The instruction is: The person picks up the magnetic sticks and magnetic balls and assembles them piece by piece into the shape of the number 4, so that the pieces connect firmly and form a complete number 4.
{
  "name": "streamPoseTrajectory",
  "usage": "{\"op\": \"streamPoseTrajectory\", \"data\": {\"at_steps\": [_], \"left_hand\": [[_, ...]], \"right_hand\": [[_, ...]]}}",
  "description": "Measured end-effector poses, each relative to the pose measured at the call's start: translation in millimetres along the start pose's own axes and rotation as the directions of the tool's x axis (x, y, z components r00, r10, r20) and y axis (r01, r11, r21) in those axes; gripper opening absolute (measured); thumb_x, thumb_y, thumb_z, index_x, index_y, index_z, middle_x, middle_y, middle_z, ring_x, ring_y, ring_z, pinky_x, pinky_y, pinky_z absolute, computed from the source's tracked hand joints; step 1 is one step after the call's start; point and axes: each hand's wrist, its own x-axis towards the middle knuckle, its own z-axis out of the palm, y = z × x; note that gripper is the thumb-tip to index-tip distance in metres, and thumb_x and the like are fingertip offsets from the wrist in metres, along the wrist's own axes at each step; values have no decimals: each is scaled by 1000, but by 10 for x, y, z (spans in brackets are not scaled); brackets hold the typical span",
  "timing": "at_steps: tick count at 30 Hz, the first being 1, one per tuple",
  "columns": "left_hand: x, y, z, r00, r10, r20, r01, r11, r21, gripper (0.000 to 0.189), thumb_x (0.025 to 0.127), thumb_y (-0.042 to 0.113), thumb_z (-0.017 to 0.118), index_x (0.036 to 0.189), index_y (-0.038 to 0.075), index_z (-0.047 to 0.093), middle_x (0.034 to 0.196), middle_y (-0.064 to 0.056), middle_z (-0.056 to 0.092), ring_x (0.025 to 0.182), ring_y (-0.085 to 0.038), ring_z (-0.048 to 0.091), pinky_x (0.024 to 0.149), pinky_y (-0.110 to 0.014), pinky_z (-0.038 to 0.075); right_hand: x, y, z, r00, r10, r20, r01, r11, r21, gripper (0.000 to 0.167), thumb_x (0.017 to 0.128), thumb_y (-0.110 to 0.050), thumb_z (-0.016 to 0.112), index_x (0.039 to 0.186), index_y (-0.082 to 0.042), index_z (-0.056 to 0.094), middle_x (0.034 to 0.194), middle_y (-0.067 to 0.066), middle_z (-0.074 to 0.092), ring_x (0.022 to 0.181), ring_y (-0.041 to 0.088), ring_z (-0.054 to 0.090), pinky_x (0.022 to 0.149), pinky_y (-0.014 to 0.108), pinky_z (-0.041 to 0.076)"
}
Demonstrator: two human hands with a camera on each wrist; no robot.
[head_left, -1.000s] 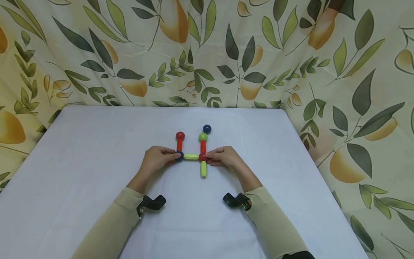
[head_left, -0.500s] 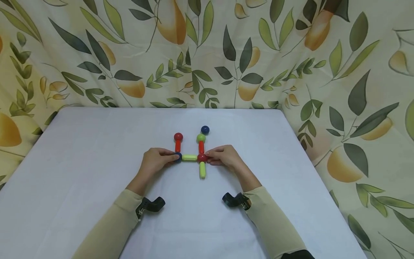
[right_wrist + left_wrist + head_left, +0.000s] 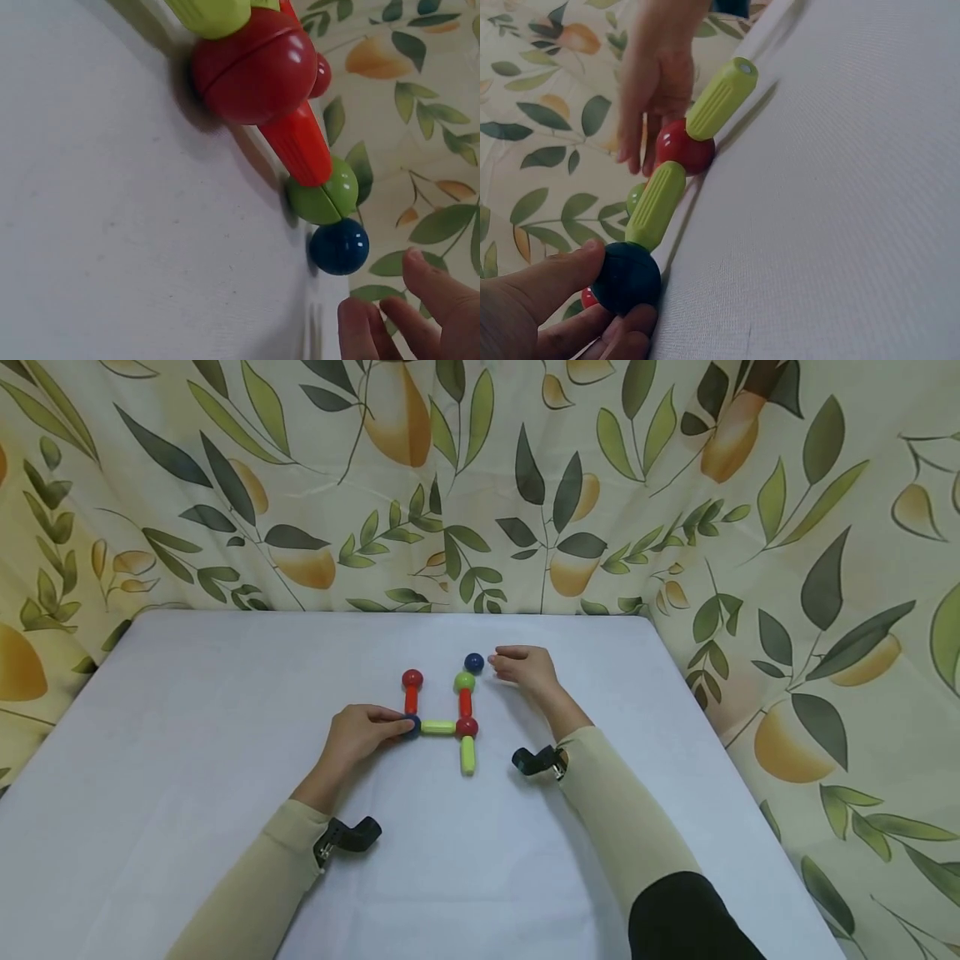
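My left hand [image 3: 362,731] pinches a blue ball [image 3: 630,279] between thumb and fingers, at the left corner of a ball-and-stick figure on the table. From that ball a red stick [image 3: 411,700] leads away to a red ball [image 3: 412,678], and a lime stick [image 3: 438,727] leads right to a second red ball [image 3: 467,727]. Another lime stick [image 3: 468,756] points toward me from it; a red stick [image 3: 466,702] runs back to a green ball [image 3: 464,682]. Behind sits another blue ball [image 3: 340,247], touching the green one. My right hand [image 3: 527,667], fingers apart and holding nothing, is just right of it.
A white cloth covers the table [image 3: 225,760], its far edge just beyond the figure. A curtain [image 3: 637,485] printed with leaves and fruit hangs behind and to the sides. Each wrist carries a black camera mount [image 3: 536,761].
My right hand has let go of the red ball at the junction and moved back to beside the far blue ball. The left hand keeps its pinch; the figure keeps its shape.
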Motion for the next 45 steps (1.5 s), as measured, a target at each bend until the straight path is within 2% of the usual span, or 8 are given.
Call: {"op": "streamPoseTrajectory", "data": {"at_steps": [3,7,13,19,27,45], "left_hand": [[-2,-6,-12,1000,0,0,0,1000,-5,41,80,42,80,108,11,77,97,-6,75,94,-20,59,70,-25,44],[-7,-18,-18,1000,14,-8,-14,1000,8,42,81,43,79,109,12,77,106,-8,74,101,-22,58,75,-28,43],[-3,-23,-2,1000,24,-11,-24,1000,12,43,81,44,78,110,13,76,114,-10,72,108,-25,57,82,-33,45],[-10,3,8,1000,5,-11,-5,1000,6,42,82,42,78,111,12,76,116,-10,71,110,-26,56,81,-34,45],[-7,-2,8,1000,5,-12,-5,1000,5,42,82,43,78,110,12,76,114,-11,71,106,-25,57,76,-29,44],[-18,10,7,999,20,-29,-19,1000,17,40,82,40,78,109,10,76,106,-9,73,98,-22,58,70,-26,43]], "right_hand": [[121,-52,45,1000,-3,14,3,999,-38,46,92,-26,71,132,-6,61,128,11,65,111,23,67,90,27,54],[203,-107,100,1000,0,31,4,992,-123,46,90,-27,73,130,-7,64,127,12,66,109,22,67,89,27,54],[239,-161,151,999,-14,39,22,979,-204,45,88,-25,75,129,-7,65,130,13,64,100,20,64,88,29,55],[240,-145,163,998,-35,52,48,961,-273,39,89,-24,74,123,-6,69,128,12,65,99,20,65,91,28,53],[232,-122,161,996,-61,65,79,948,-308,36,90,-26,74,120,-5,71,126,13,67,115,22,58,101,33,47],[235,-53,145,1000,24,20,-17,962,-274,37,86,-28,76,116,-6,73,119,12,70,99,16,65,92,28,49]]}}
